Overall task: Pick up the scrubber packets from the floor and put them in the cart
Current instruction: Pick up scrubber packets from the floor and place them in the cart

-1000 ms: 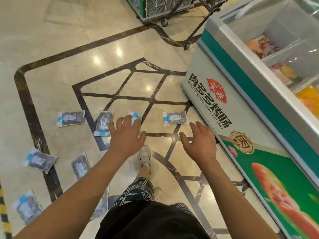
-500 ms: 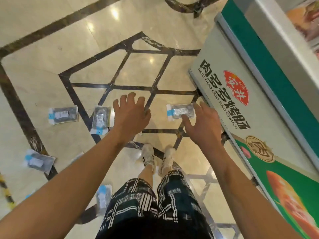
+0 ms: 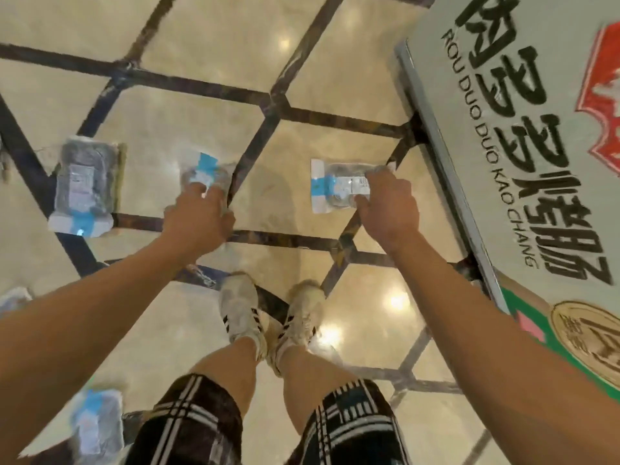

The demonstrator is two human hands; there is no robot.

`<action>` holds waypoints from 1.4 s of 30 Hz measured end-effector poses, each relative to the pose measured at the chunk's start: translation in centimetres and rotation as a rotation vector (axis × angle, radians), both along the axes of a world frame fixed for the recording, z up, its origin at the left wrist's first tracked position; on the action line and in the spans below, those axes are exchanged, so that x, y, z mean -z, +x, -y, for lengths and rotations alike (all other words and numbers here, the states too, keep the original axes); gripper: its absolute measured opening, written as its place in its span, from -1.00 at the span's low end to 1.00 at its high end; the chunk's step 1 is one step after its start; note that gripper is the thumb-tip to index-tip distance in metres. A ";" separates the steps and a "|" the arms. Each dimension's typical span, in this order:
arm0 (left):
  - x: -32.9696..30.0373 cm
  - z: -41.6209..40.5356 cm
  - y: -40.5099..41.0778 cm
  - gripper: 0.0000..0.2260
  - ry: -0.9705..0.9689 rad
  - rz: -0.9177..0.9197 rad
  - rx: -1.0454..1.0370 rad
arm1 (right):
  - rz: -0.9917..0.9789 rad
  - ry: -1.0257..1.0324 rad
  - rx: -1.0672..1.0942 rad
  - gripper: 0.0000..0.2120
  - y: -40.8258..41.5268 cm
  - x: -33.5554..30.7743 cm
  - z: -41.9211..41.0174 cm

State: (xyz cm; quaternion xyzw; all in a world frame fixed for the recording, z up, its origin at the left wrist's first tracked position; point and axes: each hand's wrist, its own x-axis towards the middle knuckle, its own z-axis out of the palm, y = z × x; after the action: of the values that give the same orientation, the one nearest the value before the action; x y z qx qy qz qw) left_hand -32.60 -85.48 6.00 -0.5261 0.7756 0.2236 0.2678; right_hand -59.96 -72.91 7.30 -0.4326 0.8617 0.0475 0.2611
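Nearest me, plaid black-and-white shorts (image 3: 188,427) and worn white sneakers (image 3: 240,310) on the glossy beige marble floor with dark inlay lines (image 3: 201,129). My left hand (image 3: 198,219) curls its fingers on a clear scrubber packet with blue tape (image 3: 203,169) lying on the floor. My right hand (image 3: 389,209) grips a second clear packet with a white label (image 3: 335,186), also on the floor, near the grey chest freezer with black lettering (image 3: 523,135). A third dark-filled packet (image 3: 84,186) lies apart, left. Cart out of view.

A shop: branded freezer cabinet (image 3: 523,135), polished marble floor (image 3: 208,35), packaged goods (image 3: 84,182).
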 end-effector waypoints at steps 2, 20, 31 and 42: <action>6.7 0.4 2.2 -0.59 0.047 0.025 -0.111 | -0.028 0.067 -0.063 -0.57 -1.0 6.2 0.9; 26.1 2.9 8.8 -0.43 0.156 -0.365 -1.022 | 0.004 0.394 -0.123 -0.40 -11.2 27.8 6.2; 9.4 -0.2 5.1 -0.73 0.390 -0.639 -1.061 | 0.335 -0.059 0.347 -0.52 -2.4 12.2 -2.7; -22.4 -2.0 1.5 -0.73 0.566 -0.867 -1.065 | 1.024 -0.402 0.734 -0.46 2.2 -20.8 -1.1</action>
State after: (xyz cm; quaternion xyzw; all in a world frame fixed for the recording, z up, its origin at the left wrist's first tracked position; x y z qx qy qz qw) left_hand -31.06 -83.49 28.38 -0.6065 0.3644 0.7020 -0.0818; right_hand -57.79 -71.77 28.08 -0.1192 0.7122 -0.4180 0.5512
